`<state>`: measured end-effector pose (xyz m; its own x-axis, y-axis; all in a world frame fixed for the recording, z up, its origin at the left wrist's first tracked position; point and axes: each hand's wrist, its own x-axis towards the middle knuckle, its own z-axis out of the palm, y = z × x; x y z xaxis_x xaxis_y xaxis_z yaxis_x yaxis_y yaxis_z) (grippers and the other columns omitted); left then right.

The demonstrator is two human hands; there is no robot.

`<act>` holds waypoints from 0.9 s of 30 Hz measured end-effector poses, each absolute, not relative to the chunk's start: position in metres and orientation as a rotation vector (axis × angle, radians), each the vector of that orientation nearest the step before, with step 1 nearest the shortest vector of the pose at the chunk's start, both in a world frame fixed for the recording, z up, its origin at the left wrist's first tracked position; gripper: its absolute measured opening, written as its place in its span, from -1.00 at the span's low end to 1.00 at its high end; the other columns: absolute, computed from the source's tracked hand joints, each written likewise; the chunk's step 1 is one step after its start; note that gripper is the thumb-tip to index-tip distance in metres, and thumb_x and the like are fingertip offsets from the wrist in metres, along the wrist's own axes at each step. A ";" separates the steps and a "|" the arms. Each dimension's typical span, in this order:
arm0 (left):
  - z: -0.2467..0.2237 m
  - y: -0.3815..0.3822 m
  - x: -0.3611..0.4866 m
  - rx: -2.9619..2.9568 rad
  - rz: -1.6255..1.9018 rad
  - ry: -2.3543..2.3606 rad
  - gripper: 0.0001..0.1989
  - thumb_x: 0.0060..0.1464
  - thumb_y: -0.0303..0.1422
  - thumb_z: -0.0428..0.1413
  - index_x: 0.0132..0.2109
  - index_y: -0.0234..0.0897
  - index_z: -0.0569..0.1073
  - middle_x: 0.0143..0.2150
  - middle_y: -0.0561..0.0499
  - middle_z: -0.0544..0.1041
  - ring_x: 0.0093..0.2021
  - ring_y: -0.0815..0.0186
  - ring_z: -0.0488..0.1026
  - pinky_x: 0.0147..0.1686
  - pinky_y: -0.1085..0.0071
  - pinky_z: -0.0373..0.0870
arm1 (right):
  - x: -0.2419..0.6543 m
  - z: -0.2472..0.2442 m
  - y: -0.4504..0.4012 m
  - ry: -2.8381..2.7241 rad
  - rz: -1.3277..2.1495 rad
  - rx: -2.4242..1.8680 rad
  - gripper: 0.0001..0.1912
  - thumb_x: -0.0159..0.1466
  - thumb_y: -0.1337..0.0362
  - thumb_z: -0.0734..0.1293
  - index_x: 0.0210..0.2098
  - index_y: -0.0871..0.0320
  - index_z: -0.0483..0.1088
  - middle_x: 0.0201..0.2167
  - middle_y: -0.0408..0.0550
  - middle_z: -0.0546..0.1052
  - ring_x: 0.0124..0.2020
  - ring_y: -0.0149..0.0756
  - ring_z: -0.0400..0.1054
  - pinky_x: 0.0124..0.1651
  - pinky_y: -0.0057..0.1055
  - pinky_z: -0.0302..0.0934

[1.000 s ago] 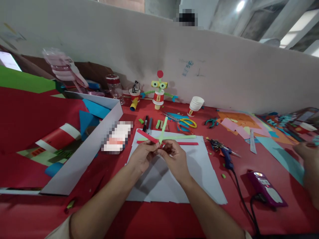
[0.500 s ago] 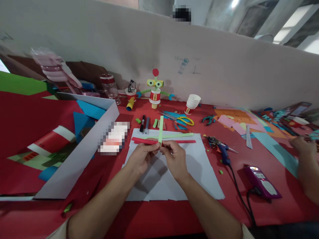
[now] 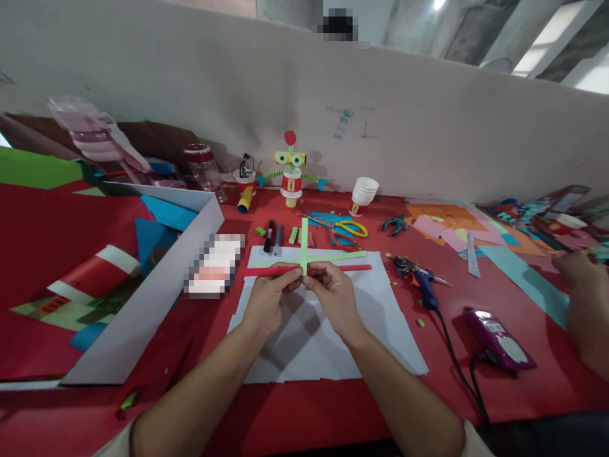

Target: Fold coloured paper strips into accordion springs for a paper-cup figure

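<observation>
My left hand (image 3: 266,298) and my right hand (image 3: 333,295) meet over white paper sheets (image 3: 309,355), fingertips closed in a pinch. Between them a light green paper strip (image 3: 304,238) points straight away from me, its near end at both thumbs. A red paper strip (image 3: 359,268) runs crosswise at the fingers, showing on either side of the hands; whether it is gripped too is hard to tell. Behind it, another light green strip (image 3: 354,256) lies slantwise. Part of the strips is hidden by my fingers.
A paper-cup robot figure (image 3: 291,181) and stacked paper cups (image 3: 364,193) stand at the back. Scissors (image 3: 349,226), pliers (image 3: 394,224) and markers (image 3: 269,236) lie beyond the sheets. A glue gun (image 3: 427,289) with its cord is right, near another person's hand (image 3: 583,279). A white-walled box (image 3: 157,292) stands left.
The view has shifted slightly. Both my hands keep their pinch on the green strip, which now points more directly away from me. The red strip's left part sits closer behind my left fingers.
</observation>
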<state>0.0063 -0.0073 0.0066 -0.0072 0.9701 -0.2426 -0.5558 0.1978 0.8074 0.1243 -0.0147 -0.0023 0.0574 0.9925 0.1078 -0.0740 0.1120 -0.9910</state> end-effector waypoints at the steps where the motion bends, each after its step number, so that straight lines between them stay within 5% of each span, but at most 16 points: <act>1: 0.006 -0.008 0.007 0.568 1.323 0.928 -0.84 -0.30 -0.43 0.34 -0.48 -0.32 0.53 -0.51 0.09 0.48 -0.46 0.44 0.39 -0.34 0.47 0.34 | 0.124 -0.002 -0.014 -1.170 1.117 -1.096 -0.84 0.05 0.32 0.37 -0.32 0.12 0.43 -0.44 -0.16 0.49 -0.40 -0.36 0.37 -0.29 -0.40 0.31; 10: 0.000 -0.008 0.012 0.524 1.339 0.943 -0.81 -0.32 -0.41 0.36 -0.44 -0.31 0.55 -0.48 0.06 0.53 -0.42 0.43 0.43 -0.27 0.46 0.37 | 0.126 -0.007 -0.015 -1.280 0.980 -1.137 -0.90 0.11 0.34 0.32 -0.34 0.12 0.41 -0.47 -0.16 0.47 -0.42 -0.35 0.35 -0.30 -0.40 0.26; 17: 0.005 -0.010 0.013 0.586 1.350 0.930 -0.81 -0.25 -0.39 0.33 -0.38 -0.34 0.58 -0.42 -0.02 0.59 -0.34 0.34 0.49 -0.17 0.38 0.38 | 0.126 0.002 -0.015 -1.099 1.180 -1.044 -0.77 0.08 0.25 0.39 -0.25 0.13 0.42 -0.42 -0.17 0.46 -0.38 -0.38 0.35 -0.27 -0.42 0.26; 27: 0.004 -0.013 0.015 0.640 1.370 0.934 -0.82 -0.23 -0.39 0.31 -0.36 -0.34 0.59 -0.39 -0.04 0.60 -0.35 0.30 0.49 -0.21 0.33 0.41 | 0.126 0.001 -0.014 -1.008 1.266 -1.060 -0.84 0.09 0.20 0.37 -0.37 0.16 0.46 -0.48 -0.16 0.46 -0.44 -0.40 0.30 -0.32 -0.43 0.20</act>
<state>0.0149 -0.0130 0.0043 -0.0487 0.9824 -0.1802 -0.5265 0.1280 0.8405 0.1257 -0.0136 0.0013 0.0509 0.9987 0.0005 -0.2243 0.0119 -0.9744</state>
